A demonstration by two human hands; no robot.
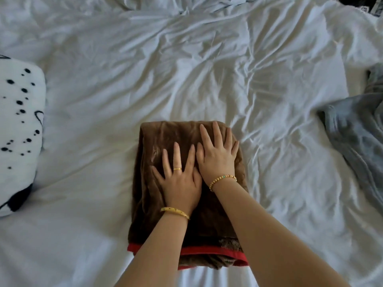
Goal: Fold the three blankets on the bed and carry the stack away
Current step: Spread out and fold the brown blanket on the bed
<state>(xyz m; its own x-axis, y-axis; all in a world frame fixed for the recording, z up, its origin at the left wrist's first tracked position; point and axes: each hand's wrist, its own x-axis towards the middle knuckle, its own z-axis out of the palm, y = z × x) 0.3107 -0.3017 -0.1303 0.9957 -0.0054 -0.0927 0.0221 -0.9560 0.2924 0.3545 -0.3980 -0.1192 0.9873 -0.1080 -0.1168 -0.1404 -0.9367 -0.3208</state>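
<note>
A brown blanket (187,195), folded into a thick rectangle, lies on the bed (207,69) near its front edge, roughly in the middle of the view. A red trim (213,250) runs along the blanket's near end, and more brown cloth shows below that trim.

Both hands lie flat on top of the folded blanket, palms down, fingers straight and spread. The left hand (180,181) rests on the middle of the blanket; a gold ring (177,169) sits on one finger and a gold bangle (175,212) circles the wrist. The right hand (216,156) rests just beside it, a little farther from the person, its fingertips near the blanket's far edge. A beaded bracelet (222,181) is on that wrist. The two hands touch side by side where the left forefinger meets the right thumb. Neither hand grips the cloth; they simply press on it.

The bed is covered by a rumpled white sheet. At the left edge lies a white blanket with black spots (19,129), folded or bundled. At the right edge lies a grey blanket (358,137), loose and crumpled, well apart from the brown one. Something dark (362,5) shows at the top right corner, too cut off to tell.
</note>
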